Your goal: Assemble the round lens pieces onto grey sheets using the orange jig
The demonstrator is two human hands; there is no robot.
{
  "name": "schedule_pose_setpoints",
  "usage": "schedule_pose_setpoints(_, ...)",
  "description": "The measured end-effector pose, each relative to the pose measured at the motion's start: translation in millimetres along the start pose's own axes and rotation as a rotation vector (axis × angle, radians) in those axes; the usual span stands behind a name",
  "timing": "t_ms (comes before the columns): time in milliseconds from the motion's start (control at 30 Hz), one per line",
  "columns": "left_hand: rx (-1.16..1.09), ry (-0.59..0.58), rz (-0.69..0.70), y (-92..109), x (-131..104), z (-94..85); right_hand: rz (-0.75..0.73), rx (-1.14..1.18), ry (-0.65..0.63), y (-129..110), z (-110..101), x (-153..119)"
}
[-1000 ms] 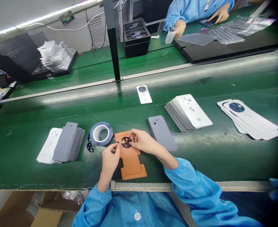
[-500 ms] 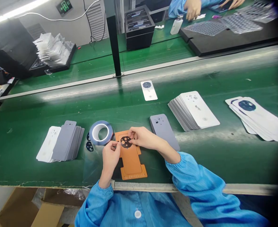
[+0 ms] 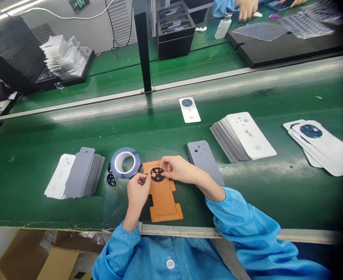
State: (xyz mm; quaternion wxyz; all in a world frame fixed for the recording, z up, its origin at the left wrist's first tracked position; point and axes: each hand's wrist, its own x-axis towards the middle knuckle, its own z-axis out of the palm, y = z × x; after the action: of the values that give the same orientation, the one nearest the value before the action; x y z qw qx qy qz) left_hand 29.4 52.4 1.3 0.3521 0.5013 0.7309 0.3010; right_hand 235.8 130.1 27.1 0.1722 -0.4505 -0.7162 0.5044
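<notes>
A black round sticker with several holes point(image 3: 157, 175) lies over the upper part of an orange jig plate point(image 3: 162, 198). My left hand point(image 3: 138, 191) pinches at its left edge, thumb and forefinger together. From the other side my right hand point(image 3: 179, 170) pinches the sticker's right edge. Whether it touches the plate all over cannot be made out. Just behind my left hand stands a roll of blue film tape point(image 3: 126, 163), with similar dark stickers point(image 3: 111, 179) at its left.
Left is a stack of grey and white phone-back sheets point(image 3: 83, 175). Right are a grey stack point(image 3: 205, 161), a white stack point(image 3: 248, 136) and white sheets with dark round stickers point(image 3: 329, 147). One such sheet point(image 3: 190, 110) lies further back. Beyond a metal rail, a co-worker's hand point(image 3: 247, 8) shows.
The view has shifted slightly, so things on the right sit a little further right. Both hands keep their pinch on the sticker, with hardly any movement against the jig plate.
</notes>
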Motion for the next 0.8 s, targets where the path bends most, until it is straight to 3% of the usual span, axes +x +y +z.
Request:
schedule_pose_setpoints(400,0.067,0.020,-0.031,9,-1,1.0,0.026,-0.130,0.061,2,-3,0)
schedule_pose_setpoints(800,0.094,0.007,-0.035,8,-3,-2.0,0.018,-0.014,0.070,9,-2,-7)
